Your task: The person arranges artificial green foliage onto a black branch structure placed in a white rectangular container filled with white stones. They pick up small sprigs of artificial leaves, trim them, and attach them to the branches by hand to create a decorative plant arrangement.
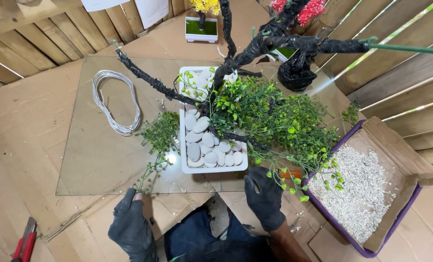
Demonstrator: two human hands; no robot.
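Artificial tree assembly: left hand (129,225), gloved, pinches a green sprig (151,170) by its stem; right hand (264,196), fingers curled, grip unclear, sits under the foliage. White pebble planter (185,167) lies between and just beyond them. Best held low, keeping leaflets uncrushed.

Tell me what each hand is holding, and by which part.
The left hand pinches the lower tip of a green sprig. The right hand rests among the tree's leaves; whether it grips anything cannot be told.
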